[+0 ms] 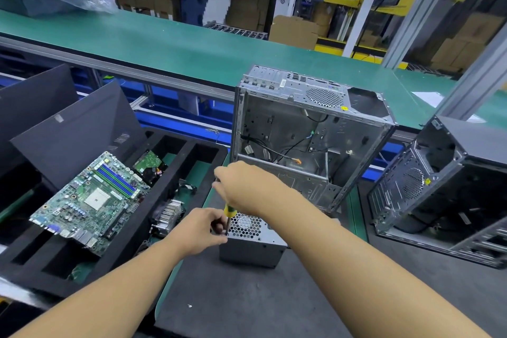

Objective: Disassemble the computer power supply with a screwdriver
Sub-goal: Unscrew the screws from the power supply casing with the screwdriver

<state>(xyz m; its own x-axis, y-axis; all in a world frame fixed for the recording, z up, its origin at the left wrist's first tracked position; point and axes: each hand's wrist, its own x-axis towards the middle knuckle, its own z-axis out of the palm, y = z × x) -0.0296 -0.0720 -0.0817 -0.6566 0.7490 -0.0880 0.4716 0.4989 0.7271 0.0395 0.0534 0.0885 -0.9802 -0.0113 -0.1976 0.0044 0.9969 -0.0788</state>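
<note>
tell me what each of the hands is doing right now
left hand: pinches the screwdriver shaft at the power supply
right hand: grips the screwdriver handle

A dark grey mat covers the work surface, with a strip of green surface showing along its left edge. A grey power supply sits on the mat with its honeycomb fan grille facing up. Behind it, at the far end, a bare silver chassis stands upright with its open side toward the camera. A black computer case lies tilted at the right. A black foam tray with long compartments rests just left of the mat. A small white speck lies on the near part of the mat.
</note>
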